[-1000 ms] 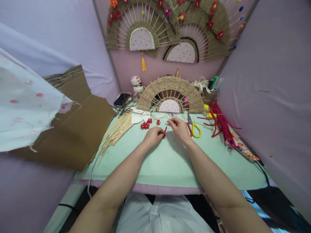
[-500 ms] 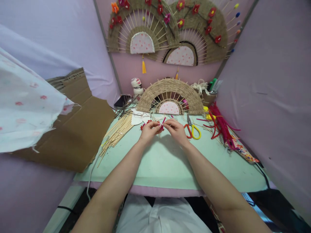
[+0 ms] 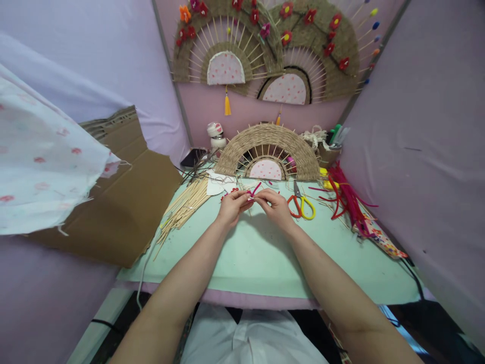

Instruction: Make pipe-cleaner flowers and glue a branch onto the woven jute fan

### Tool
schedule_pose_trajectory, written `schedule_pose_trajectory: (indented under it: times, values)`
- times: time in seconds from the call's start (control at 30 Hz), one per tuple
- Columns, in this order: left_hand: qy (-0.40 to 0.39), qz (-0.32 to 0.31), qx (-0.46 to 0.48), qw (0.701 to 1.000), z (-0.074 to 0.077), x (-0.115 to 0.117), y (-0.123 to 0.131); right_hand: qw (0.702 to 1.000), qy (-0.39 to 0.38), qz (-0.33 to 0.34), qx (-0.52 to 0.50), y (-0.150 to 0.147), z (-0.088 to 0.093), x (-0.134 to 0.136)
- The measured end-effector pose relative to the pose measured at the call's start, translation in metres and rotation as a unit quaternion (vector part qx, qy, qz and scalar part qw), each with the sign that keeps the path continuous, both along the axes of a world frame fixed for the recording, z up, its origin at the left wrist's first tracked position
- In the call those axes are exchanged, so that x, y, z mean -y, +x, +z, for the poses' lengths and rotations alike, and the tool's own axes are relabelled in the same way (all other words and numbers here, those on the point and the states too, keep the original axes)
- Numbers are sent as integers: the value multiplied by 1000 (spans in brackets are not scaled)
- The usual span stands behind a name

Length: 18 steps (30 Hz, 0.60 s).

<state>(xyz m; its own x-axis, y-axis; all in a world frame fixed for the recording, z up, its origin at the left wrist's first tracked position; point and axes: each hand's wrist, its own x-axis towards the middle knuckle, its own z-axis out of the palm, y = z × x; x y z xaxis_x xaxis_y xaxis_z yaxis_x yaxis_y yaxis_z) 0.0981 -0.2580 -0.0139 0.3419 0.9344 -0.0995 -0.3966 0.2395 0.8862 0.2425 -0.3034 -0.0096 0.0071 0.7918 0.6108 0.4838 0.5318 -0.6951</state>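
Over the middle of the table, my left hand (image 3: 232, 206) and my right hand (image 3: 275, 205) meet fingertip to fingertip. Between them is a magenta pipe cleaner (image 3: 256, 188), one end poking up above the fingers. Both hands are closed in a pinch on it; its lower part is hidden by the fingers. Small red flowers (image 3: 235, 190) lie just behind my left hand, partly covered. Right of my right hand are scissors (image 3: 303, 206) with one red and one yellow handle. Behind the hands stands a half-round woven twine fan (image 3: 271, 136) with thin sticks.
Bamboo sticks (image 3: 185, 210) lie left, beside a brown cardboard sheet (image 3: 125, 202) and printed cloth (image 3: 45, 167). Magenta and red pipe cleaners (image 3: 350, 205) are heaped right. Two flowered fans hang behind, one with a yellow tassel (image 3: 227, 105). A phone (image 3: 194, 157) lies at back left.
The view has shifted slightly. My hands stay together, and the magenta pipe cleaner's free end now stands out more above the fingers.
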Motion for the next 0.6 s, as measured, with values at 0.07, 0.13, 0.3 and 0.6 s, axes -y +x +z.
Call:
schedule_pose_trajectory:
  times: [0.07,0.13,0.3,0.6]
  values:
    - [12,12,-10,1000,2,1,1,1000,-1,3,-9,1,1,0]
    - [39,19,-34,998,5,3,1,999,-3,-10,-32,4,1,-1]
    - [94,15,-86,992,8,4,2,999,-9,-37,-29,11,2,-2]
    - [96,3,-114,989,5,4,3,996,30,-12,79,14,-4,-7]
